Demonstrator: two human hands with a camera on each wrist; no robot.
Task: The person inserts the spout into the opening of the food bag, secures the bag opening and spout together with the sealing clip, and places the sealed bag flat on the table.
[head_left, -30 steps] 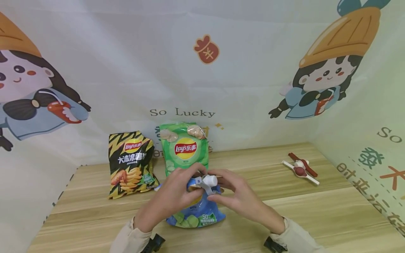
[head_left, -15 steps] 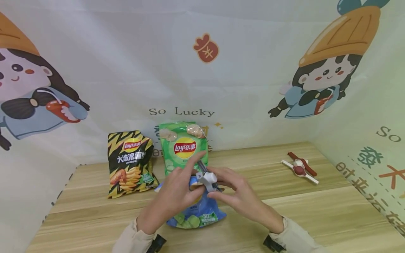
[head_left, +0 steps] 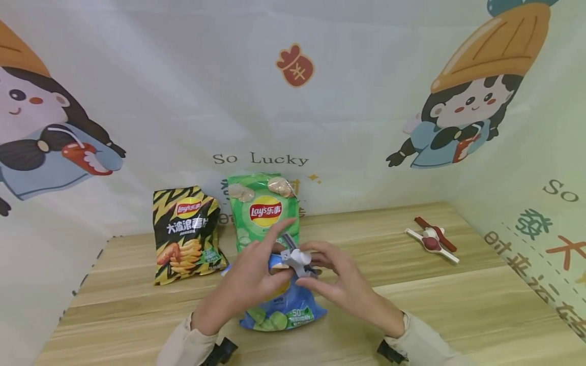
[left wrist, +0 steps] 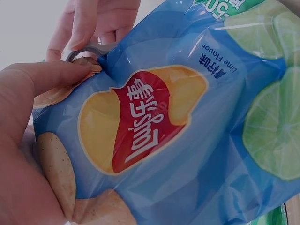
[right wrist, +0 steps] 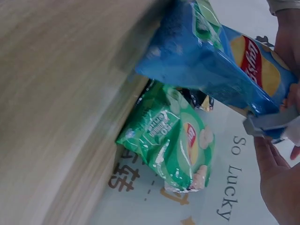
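Clipping of the blue bag [head_left: 284,312], held at 6 o'clock from the green bag [head_left: 263,198], appears in hand. Its top is pinched by the left hand [head_left: 253,272]; the clip [head_left: 297,257], at its 12 o'clock, by the right hand [head_left: 343,279]. Alignment, then firm closure, seems required.

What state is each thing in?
Blue plastic chip bag, pinched by left hand
Grey plastic clip, held by right hand; closure unclear
Green plastic chip bag, leaning back
Black-and-yellow plastic chip bag, leaning back
Red plastic clip, lying loose
White plastic clip, lying beside it
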